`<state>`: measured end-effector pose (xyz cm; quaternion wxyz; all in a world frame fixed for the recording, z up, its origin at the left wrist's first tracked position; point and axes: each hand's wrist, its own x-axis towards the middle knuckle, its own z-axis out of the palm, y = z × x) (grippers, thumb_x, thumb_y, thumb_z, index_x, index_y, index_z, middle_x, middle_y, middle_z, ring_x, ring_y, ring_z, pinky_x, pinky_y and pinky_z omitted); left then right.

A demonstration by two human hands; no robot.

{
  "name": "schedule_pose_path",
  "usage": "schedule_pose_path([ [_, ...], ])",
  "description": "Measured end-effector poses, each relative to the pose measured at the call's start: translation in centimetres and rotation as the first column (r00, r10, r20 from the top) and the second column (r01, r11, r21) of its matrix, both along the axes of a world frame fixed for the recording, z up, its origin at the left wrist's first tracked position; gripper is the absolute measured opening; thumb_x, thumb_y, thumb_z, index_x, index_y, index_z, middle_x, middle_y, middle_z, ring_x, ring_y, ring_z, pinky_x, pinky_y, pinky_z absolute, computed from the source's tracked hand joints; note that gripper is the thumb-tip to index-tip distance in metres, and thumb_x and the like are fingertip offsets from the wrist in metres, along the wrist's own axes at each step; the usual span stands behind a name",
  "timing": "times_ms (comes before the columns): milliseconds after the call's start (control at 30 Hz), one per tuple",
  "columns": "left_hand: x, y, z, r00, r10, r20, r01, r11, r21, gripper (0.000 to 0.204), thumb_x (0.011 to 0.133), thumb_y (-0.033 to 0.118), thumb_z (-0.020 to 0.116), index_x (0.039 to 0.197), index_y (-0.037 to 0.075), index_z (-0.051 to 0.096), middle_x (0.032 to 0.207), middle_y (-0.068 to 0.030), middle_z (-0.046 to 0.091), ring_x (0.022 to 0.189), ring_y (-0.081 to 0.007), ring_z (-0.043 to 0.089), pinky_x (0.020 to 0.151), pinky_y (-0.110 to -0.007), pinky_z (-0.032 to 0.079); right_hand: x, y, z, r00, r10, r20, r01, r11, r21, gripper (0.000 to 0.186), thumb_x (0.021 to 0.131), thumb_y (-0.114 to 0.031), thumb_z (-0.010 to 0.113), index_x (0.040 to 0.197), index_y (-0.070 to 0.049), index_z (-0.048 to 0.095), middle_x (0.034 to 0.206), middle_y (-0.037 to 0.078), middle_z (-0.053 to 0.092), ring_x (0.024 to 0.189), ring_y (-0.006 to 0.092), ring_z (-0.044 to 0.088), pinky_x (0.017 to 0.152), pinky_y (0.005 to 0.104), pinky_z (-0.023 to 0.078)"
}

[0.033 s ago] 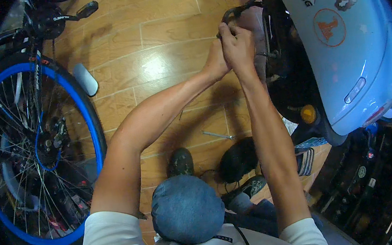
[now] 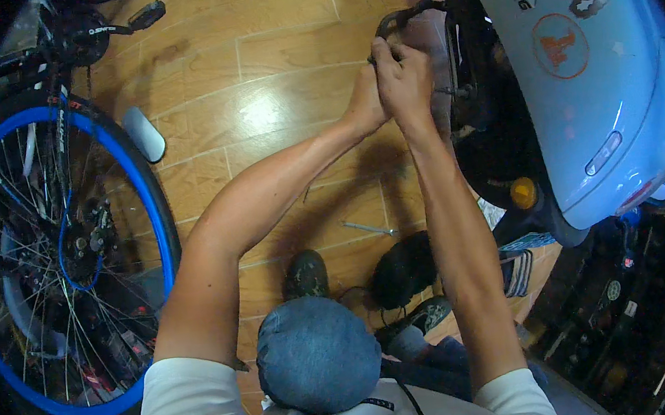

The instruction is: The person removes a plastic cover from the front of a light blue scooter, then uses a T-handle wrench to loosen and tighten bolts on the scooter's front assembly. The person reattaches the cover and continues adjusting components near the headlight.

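My left hand (image 2: pixel 366 104) and my right hand (image 2: pixel 405 78) meet in front of me, beside the scooter (image 2: pixel 608 110) with its light blue body. Out of their far side runs a black cable (image 2: pixel 388 26), which curves right to the scooter's dark underside. My right hand is closed, its fingers bent round the near end of this cable. Pressed against it, my left hand looks closed on the same end, though its fingers are mostly hidden. The exact spot where they grip is covered.
At left stands a bicycle wheel (image 2: pixel 156 186) with a blue rim, and beside it lies a silver oval piece (image 2: pixel 145 135). A wrench (image 2: pixel 370 228) lies on the wood-look floor near my shoes (image 2: pixel 306 274). A dark bin (image 2: pixel 582 314) of assorted items sits at lower right.
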<state>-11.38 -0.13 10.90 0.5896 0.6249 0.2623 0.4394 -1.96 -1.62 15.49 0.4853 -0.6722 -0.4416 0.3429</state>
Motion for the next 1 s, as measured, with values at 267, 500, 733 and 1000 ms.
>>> schedule_pose_path([
  [267,-0.5,0.3,-0.8,0.999,0.000,0.039,-0.002,0.999,0.054,0.018,0.088,0.013,0.072,0.098,0.000,0.066,0.089,-0.0051,0.068,0.087,-0.0128,0.060,0.075,-0.036,0.054,-0.6,-0.8,-1.2,0.996,-0.086,-0.008,0.086,0.989,0.121,0.037,0.098,-0.024,0.069,0.123,0.002,0.061,0.120,0.016,0.063,0.115,0.0318,0.058,0.103,0.0397,0.044],
  [500,-1.5,3.5,2.6,1.000,0.010,0.002,-0.009,0.959,-0.284,0.021,0.090,0.021,0.076,0.098,0.003,0.068,0.074,-0.0020,0.060,0.066,-0.0132,0.056,0.058,-0.031,0.048,-1.3,-6.0,0.9,0.957,-0.242,0.161,0.190,0.939,0.285,0.037,0.098,-0.022,0.068,0.125,0.002,0.060,0.122,0.017,0.062,0.118,0.0332,0.058,0.105,0.0404,0.044],
  [733,1.6,12.9,3.6,0.996,-0.019,0.082,0.068,0.753,-0.654,0.023,0.095,0.025,0.074,0.084,0.006,0.066,0.061,-0.0024,0.050,0.045,-0.0118,0.041,0.041,-0.029,0.032,-4.5,-17.3,-4.4,0.899,-0.143,0.413,0.117,0.989,0.087,0.030,0.099,-0.017,0.066,0.121,0.003,0.060,0.120,0.018,0.061,0.116,0.0343,0.058,0.106,0.0412,0.043],
  [1000,6.0,15.9,0.2,0.983,-0.034,0.179,0.163,0.599,-0.784,0.023,0.099,0.021,0.069,0.082,0.007,0.063,0.068,-0.0023,0.052,0.048,-0.0113,0.036,0.040,-0.028,0.027,-3.8,-22.4,-6.0,0.908,-0.196,0.369,0.211,0.977,-0.002,0.022,0.099,-0.014,0.064,0.114,0.003,0.063,0.117,0.018,0.062,0.115,0.0336,0.058,0.104,0.0417,0.044],
])
